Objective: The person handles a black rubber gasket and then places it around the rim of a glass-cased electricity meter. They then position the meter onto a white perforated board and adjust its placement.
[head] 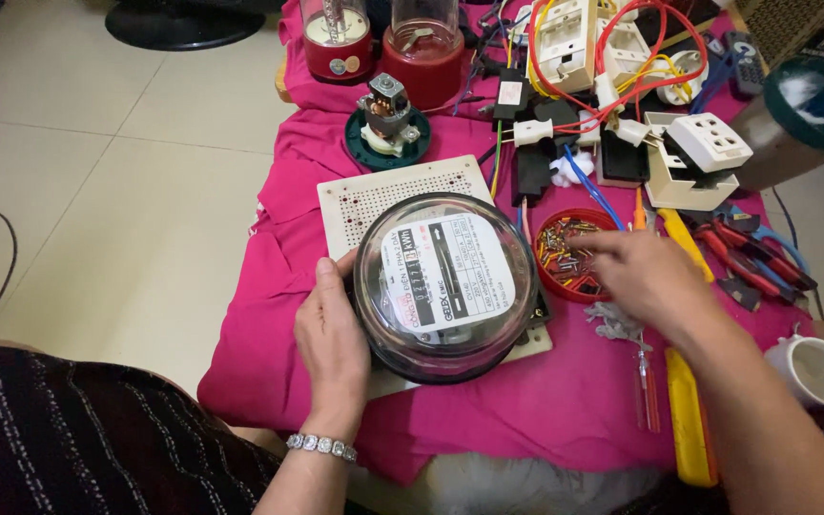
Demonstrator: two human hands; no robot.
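electricity meter [445, 286] | left hand [331, 343] cupped on its side | right hand [646, 277] fingers pinching into red dish [574, 256] of small connectors

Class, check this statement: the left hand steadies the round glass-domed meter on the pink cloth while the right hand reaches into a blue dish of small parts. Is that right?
Not quite. The dish is red, not blue, as the head view shows. The rest stands: the left hand steadies the round glass-domed meter on the pink cloth, and the right hand reaches into the dish of small parts.

Right hand [646, 277] blurred, fingertips hide part of red dish [553, 272]; small parts inside too tiny to ID.
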